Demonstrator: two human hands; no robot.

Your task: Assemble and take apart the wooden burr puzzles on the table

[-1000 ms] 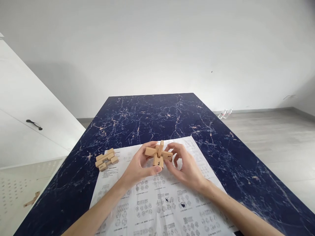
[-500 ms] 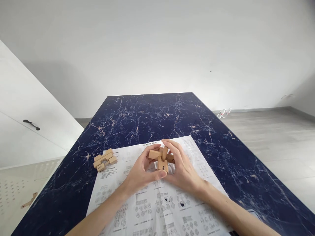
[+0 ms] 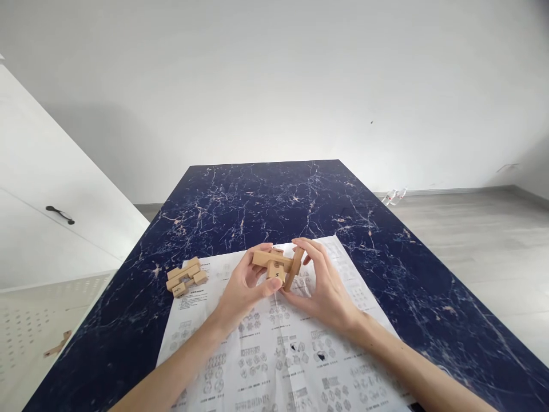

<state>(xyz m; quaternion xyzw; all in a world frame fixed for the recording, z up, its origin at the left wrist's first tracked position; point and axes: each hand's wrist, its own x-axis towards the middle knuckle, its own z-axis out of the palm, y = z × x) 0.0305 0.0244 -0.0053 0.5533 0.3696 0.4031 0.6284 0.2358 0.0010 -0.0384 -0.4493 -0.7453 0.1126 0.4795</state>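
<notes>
Over the printed sheet, my left hand (image 3: 245, 283) grips a few joined wooden puzzle pieces (image 3: 268, 260), its thumb on the end of a piece that bears a dark mark. My right hand (image 3: 328, 286) pinches a notched wooden puzzle piece (image 3: 295, 268) between fingertips and thumb. That piece stands crosswise at the right end of the joined ones; whether it is linked to them or only touching, I cannot tell. Parts of the pieces are hidden behind my left fingers. To the left, another cluster of wooden puzzle pieces (image 3: 186, 277) lies on the sheet's corner.
The creased instruction sheet (image 3: 257, 372), printed with small diagrams, covers the near part of the dark blue marbled table (image 3: 266, 200). A white cabinet with a black handle (image 3: 60, 215) stands at left. A clear item (image 3: 394, 197) is on the floor at right.
My right hand has shifted slightly right, and the piece in it now stands at the right end of the others. The joined pieces have turned in my left hand.
</notes>
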